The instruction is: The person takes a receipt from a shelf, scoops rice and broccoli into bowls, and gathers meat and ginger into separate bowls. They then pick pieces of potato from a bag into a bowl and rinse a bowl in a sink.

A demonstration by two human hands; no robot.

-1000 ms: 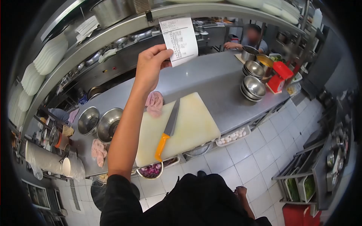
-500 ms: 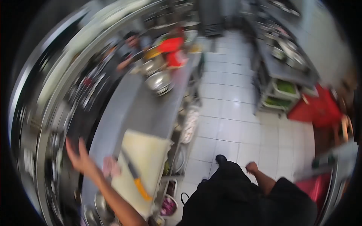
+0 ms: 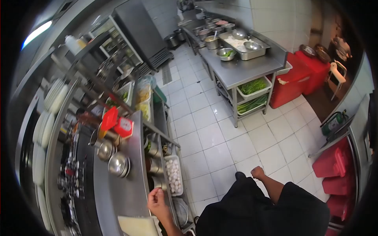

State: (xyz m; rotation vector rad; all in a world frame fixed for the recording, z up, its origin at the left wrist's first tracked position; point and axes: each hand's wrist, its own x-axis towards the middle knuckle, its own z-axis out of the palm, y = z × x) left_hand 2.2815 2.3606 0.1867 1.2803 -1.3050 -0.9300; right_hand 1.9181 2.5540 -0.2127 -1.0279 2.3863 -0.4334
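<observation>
My left hand (image 3: 158, 202) is over the edge of the steel counter (image 3: 136, 179), its fingers curled in and nothing visible in them. Just below and left of it lies the pale cutting board (image 3: 138, 225), cut off by the bottom of the view. My right hand (image 3: 258, 173) hangs over the tiled floor beside my dark clothing, closed in a loose fist, touching nothing. Stacked metal bowls (image 3: 119, 164) and a red container (image 3: 123, 126) stand farther up the counter.
A tray of eggs (image 3: 173, 176) sits on the shelf below the counter. Across the tiled aisle (image 3: 208, 129) stands a steel table (image 3: 232, 70) with pots and a large pan. Red bins (image 3: 289, 84) are beside it, and a fire extinguisher (image 3: 334, 124) is at the right.
The view has swung toward the aisle. My left hand has gone from spread fingers at the counter's far side to curled fingers at its near edge. The knife is out of view.
</observation>
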